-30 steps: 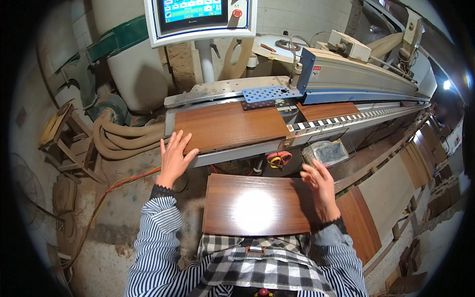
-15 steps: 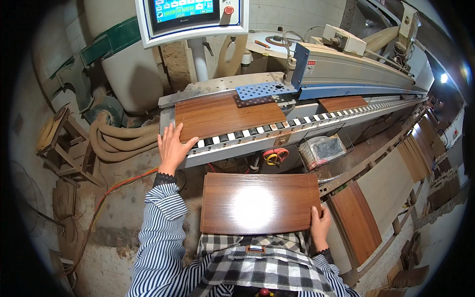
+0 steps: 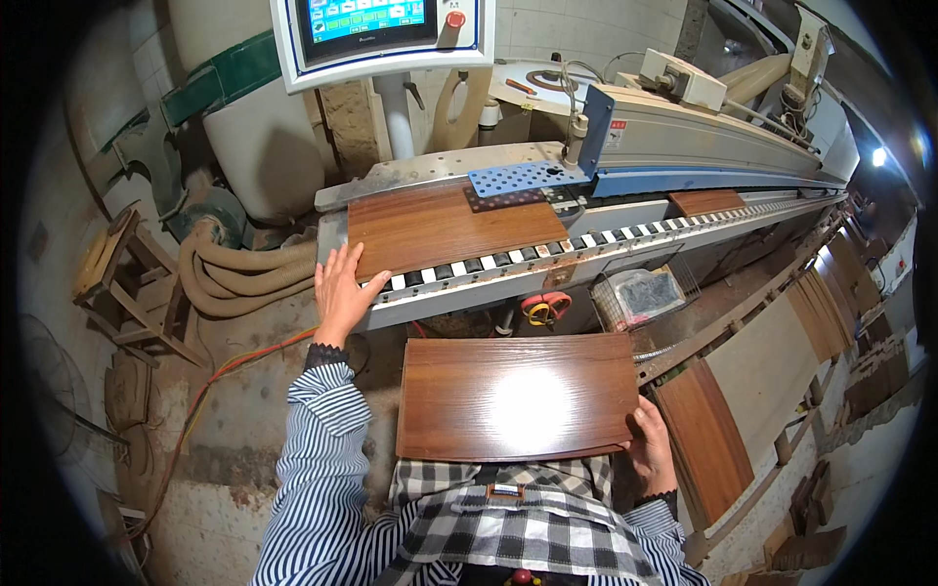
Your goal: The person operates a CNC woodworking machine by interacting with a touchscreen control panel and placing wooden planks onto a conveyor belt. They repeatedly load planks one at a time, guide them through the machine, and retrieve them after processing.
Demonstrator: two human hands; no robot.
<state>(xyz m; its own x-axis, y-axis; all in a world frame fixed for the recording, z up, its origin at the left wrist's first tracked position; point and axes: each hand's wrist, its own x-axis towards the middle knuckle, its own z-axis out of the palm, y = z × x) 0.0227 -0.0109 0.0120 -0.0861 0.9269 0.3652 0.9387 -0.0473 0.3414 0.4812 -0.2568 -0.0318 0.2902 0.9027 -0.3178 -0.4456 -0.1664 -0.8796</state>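
Note:
My left hand (image 3: 340, 293) lies with fingers spread at the near left corner of a brown wood-grain board (image 3: 440, 232). That board rests on the machine bed, its far right part beneath a blue perforated plate (image 3: 528, 178). In front of my checked apron sits a glossy brown panel (image 3: 469, 391), with a bright reflection on its face; edges showing at its left suggest more than one layer. My right hand (image 3: 653, 444) is closed around the lower right corner of this panel, thumb near its edge and the other fingers partly hidden.
A black-and-white roller track (image 3: 625, 234) runs along the machine's near side, with another brown board (image 3: 705, 201) farther right. More panels (image 3: 703, 439) lie at right. A control screen (image 3: 366, 21) stands above; red-handled pliers or scissors (image 3: 545, 309) hang beside a wire basket (image 3: 645, 298).
My right hand has shifted right and its grip on the panel's right edge has changed. The panel's right end has risen slightly. The far board on the machine has travelled right.

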